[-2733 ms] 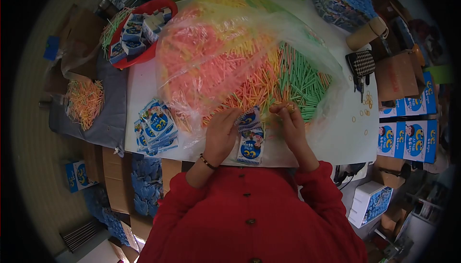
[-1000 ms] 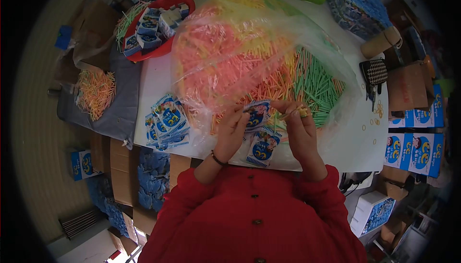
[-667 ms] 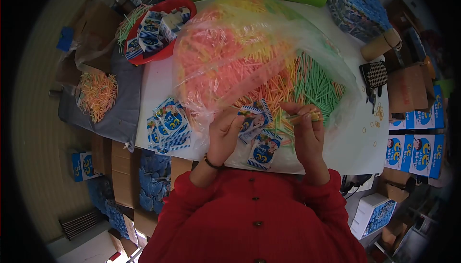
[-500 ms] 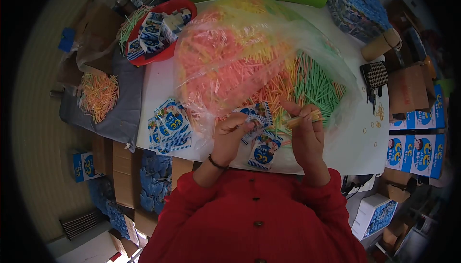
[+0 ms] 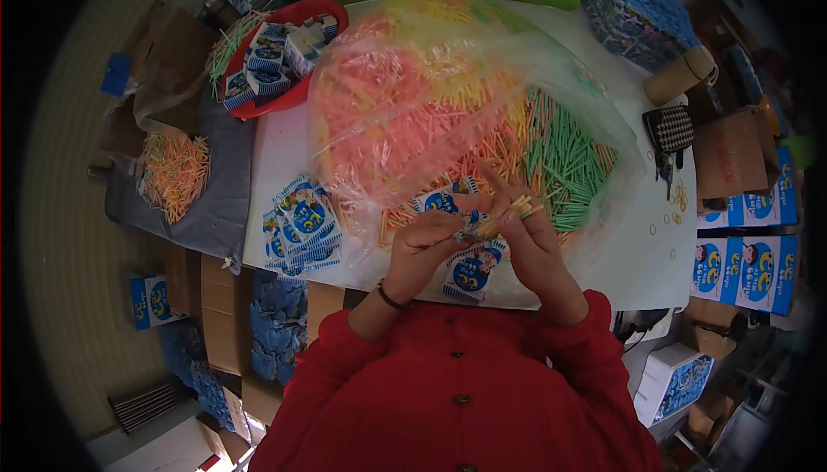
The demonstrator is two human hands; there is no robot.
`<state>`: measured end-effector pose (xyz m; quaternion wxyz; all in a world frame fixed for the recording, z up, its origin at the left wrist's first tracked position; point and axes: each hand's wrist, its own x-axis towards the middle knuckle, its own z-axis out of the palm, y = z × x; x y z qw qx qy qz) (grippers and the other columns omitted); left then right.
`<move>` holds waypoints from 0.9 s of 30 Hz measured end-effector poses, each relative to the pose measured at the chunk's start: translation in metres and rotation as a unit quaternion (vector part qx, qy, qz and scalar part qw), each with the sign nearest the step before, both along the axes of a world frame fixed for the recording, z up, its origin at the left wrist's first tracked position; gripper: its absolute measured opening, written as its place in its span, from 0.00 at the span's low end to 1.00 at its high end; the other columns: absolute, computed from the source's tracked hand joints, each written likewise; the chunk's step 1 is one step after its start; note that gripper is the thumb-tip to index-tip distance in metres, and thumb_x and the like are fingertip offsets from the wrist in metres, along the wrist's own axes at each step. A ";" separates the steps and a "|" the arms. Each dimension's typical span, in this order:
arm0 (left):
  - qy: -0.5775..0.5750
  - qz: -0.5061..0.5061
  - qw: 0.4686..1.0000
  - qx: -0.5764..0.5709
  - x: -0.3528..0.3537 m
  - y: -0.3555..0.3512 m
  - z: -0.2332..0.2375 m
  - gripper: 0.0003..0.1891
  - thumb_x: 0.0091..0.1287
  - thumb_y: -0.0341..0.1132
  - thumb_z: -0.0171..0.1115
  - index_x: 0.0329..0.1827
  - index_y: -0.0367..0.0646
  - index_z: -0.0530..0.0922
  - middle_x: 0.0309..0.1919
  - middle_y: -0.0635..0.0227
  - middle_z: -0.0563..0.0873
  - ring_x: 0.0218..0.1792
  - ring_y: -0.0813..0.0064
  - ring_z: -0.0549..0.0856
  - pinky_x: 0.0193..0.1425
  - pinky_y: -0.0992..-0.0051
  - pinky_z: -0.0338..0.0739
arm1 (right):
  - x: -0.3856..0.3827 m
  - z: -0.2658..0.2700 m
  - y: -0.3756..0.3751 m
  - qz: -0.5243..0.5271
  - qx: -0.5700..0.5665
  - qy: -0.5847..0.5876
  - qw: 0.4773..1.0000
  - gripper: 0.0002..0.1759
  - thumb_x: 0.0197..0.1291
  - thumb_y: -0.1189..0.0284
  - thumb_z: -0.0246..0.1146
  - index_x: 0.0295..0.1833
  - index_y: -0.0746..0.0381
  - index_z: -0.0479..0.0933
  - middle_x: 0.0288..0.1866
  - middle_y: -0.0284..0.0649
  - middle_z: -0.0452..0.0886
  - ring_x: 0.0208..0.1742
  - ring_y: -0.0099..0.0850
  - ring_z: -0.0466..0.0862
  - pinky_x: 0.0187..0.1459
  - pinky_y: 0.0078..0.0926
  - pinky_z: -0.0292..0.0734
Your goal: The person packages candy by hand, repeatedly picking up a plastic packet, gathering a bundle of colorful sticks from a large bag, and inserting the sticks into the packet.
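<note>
My left hand [image 5: 418, 252] is closed around a small printed packet, mostly hidden by the fingers. In my right hand [image 5: 536, 244] a short bundle of thin pastel sticks [image 5: 522, 207] is pinched, its lower end meeting the packet at the left fingertips. Just beyond the hands lies a blue-and-white packet [image 5: 444, 198], and another packet [image 5: 474, 270] rests on the table below them. Behind spreads a big clear plastic bag [image 5: 332, 140] full of pink, yellow and orange sticks [image 5: 465, 123], with green sticks [image 5: 564, 158] at its open right side.
Several flat packets [image 5: 300, 224] are piled at left. A red basin [image 5: 301, 91] holds filled packets. More sticks [image 5: 177, 175] lie on grey cloth. On the right are rubber bands [image 5: 680, 201], a patterned pouch [image 5: 670, 130], a tan cylinder [image 5: 680, 76] and printed boxes [image 5: 745, 272].
My right hand has moved left with the bundle of sticks, bringing it against the packet in my left hand. The left hand has shifted slightly, its fingers now nearer the right hand.
</note>
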<state>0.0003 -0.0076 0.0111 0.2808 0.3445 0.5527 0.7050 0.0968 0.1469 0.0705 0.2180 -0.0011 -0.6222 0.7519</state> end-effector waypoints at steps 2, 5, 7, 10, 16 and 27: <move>0.020 -0.009 1.000 0.002 -0.001 0.001 0.003 0.12 0.59 0.18 0.64 0.46 0.38 0.86 0.44 0.63 0.86 0.49 0.74 0.82 0.52 0.77 0.77 | -0.001 -0.009 0.006 -0.001 0.064 -0.021 0.998 0.07 0.75 0.66 0.46 0.45 0.55 0.67 0.52 0.47 0.82 0.79 0.39 0.54 0.75 0.45 0.44; -0.041 -0.028 0.999 0.003 0.004 0.001 0.007 0.12 0.61 0.19 0.63 0.47 0.36 0.85 0.44 0.64 0.87 0.50 0.76 0.82 0.54 0.78 0.77 | 0.000 -0.018 0.008 0.026 0.139 -0.047 0.989 0.07 0.75 0.67 0.46 0.45 0.55 0.68 0.56 0.45 0.80 0.79 0.39 0.53 0.76 0.46 0.36; -0.120 -0.035 0.992 0.001 0.009 0.000 0.004 0.12 0.62 0.19 0.61 0.48 0.35 0.84 0.45 0.64 0.87 0.50 0.77 0.83 0.55 0.77 0.77 | 0.004 -0.009 0.000 0.040 0.259 -0.109 0.959 0.13 0.73 0.69 0.50 0.60 0.57 0.67 0.67 0.35 0.75 0.78 0.43 0.57 0.73 0.50 0.38; -0.122 -0.030 0.992 -0.030 0.012 0.000 -0.007 0.13 0.66 0.20 0.58 0.53 0.33 0.81 0.49 0.64 0.85 0.50 0.76 0.83 0.55 0.76 0.78 | 0.006 -0.013 0.000 0.026 0.360 -0.139 0.922 0.19 0.71 0.68 0.53 0.65 0.56 0.65 0.67 0.34 0.73 0.77 0.43 0.57 0.73 0.54 0.37; -0.201 -0.079 0.975 0.046 0.010 0.004 -0.014 0.17 0.72 0.28 0.53 0.61 0.31 0.74 0.56 0.63 0.82 0.57 0.74 0.80 0.63 0.74 0.73 | 0.009 0.021 0.004 -0.026 0.469 -0.150 0.870 0.30 0.65 0.70 0.60 0.71 0.58 0.61 0.71 0.44 0.66 0.75 0.47 0.59 0.73 0.47 0.47; -0.125 -0.079 0.988 0.049 -0.002 0.004 -0.014 0.22 0.71 0.26 0.54 0.68 0.33 0.68 0.60 0.60 0.79 0.62 0.71 0.76 0.69 0.69 0.68 | 0.007 0.000 0.011 -0.152 0.381 -0.078 0.909 0.12 0.56 0.80 0.65 0.47 0.64 0.78 0.37 0.41 0.81 0.36 0.40 0.81 0.38 0.31 0.75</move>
